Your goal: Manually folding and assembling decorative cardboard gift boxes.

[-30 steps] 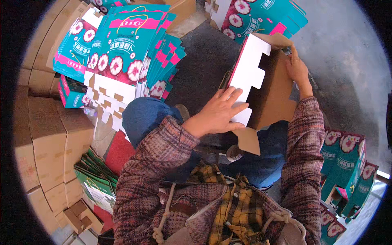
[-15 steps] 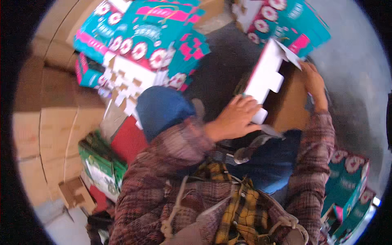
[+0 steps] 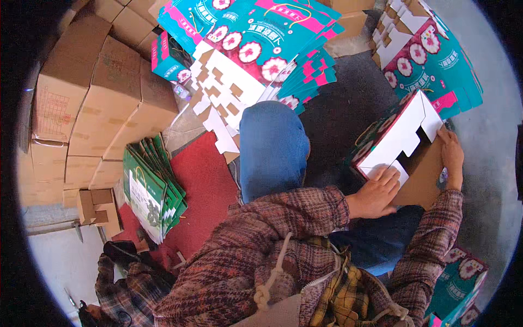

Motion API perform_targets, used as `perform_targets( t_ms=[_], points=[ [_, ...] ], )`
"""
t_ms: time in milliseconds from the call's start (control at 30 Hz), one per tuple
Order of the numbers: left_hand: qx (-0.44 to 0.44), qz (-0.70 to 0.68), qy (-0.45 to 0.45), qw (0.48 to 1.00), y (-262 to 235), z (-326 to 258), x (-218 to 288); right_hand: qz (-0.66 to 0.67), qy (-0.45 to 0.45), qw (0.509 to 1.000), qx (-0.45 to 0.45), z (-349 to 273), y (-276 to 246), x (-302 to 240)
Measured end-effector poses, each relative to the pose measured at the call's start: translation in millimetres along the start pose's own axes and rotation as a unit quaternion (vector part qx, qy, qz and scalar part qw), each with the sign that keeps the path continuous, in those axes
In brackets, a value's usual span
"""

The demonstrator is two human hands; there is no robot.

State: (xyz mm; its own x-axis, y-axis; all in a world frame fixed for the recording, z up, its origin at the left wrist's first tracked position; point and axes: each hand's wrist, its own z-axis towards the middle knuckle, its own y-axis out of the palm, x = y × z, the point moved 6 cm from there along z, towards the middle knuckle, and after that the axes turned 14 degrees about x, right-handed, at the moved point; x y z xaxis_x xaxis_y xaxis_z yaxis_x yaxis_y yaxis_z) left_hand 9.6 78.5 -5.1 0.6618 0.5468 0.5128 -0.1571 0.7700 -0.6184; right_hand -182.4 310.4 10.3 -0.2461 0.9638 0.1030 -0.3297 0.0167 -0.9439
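A carton point(image 3: 393, 143) with white slotted flaps, a brown inner side and a dark printed outside rests by my legs at the right. My left hand point(image 3: 376, 195) lies on the near white flap, its fingers stretched over the edge. At the far right corner, my right hand point(image 3: 451, 155) grips the carton's edge, with the thumb side partly hidden. Part of the opening between the flaps shows dark; the underside is out of sight. Beyond it stands a teal and pink box point(image 3: 430, 65) printed with round fruit-like pictures.
Flattened teal and pink cartons point(image 3: 261, 43) are piled at the far side. Green bags point(image 3: 150, 188) stand on a red mat point(image 3: 201, 180) at the left, near stacked brown boxes point(image 3: 98, 98). Another person's plaid sleeve point(image 3: 147, 286) shows lower left. A teal box point(image 3: 460, 283) stands lower right.
The view has shifted, so the piles sit further right. The carton's white flaps now lie flatter across the opening, with my left hand on the near one. My right hand stays at the far corner.
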Motion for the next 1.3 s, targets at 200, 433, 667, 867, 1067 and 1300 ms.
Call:
perform_targets(
  t_ms=[200, 433, 667, 867, 1067, 1300],
  points=[
    [0.020, 0.177, 0.033, 0.983, 8, -7, 1, -0.006, 0.017, 0.999, -0.042, 6, -7, -21],
    [-0.003, 0.146, 0.017, 0.989, -1, -16, 0, 0.078, 0.013, 0.988, -0.130, -25, 8, 27],
    [-0.078, 0.077, -0.057, 0.992, -74, -23, -62, 0.332, 0.087, 0.908, -0.240, -39, -22, -35],
    [0.110, -0.017, -0.231, 0.966, -71, 3, -69, 0.273, 0.198, 0.937, -0.088, -44, -34, -26],
    [0.037, 0.226, -0.036, 0.973, -56, 6, -61, 0.225, -0.077, 0.968, 0.082, -47, -83, -109],
    [-0.033, 0.168, -0.032, 0.985, -42, 7, -61, 0.149, -0.127, 0.981, 0.011, -54, -45, -119]
  ],
)
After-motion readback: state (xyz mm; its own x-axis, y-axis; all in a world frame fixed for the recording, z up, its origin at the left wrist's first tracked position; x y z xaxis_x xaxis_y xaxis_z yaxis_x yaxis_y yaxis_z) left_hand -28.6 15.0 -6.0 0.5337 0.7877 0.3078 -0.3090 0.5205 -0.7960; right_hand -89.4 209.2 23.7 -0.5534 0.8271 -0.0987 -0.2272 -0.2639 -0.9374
